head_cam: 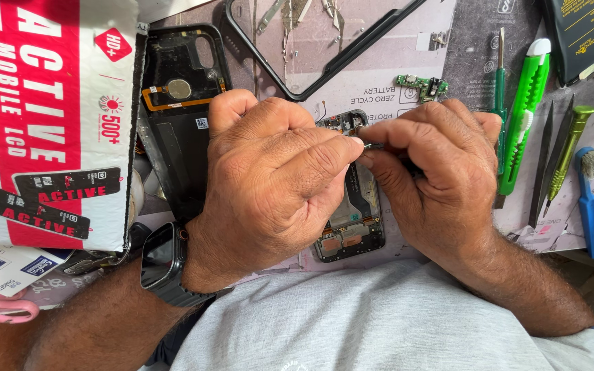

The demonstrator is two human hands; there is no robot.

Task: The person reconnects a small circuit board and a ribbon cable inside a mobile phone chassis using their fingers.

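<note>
My left hand (269, 178) and my right hand (438, 172) meet over an opened phone frame (352, 230) lying on the work mat. Their fingertips pinch a small dark metal part (372, 146) between them, just above the phone's upper half. Both hands are closed; most of the phone is hidden under them. A black watch (163, 261) sits on my left wrist.
A black phone back cover (177, 117) lies left of the hands, beside a red and white box (49, 117). A glass panel with black rim (324, 41) lies above. A small green circuit board (422, 87), green cutter (524, 117), screwdrivers, tweezers and blue brush (588, 199) lie right.
</note>
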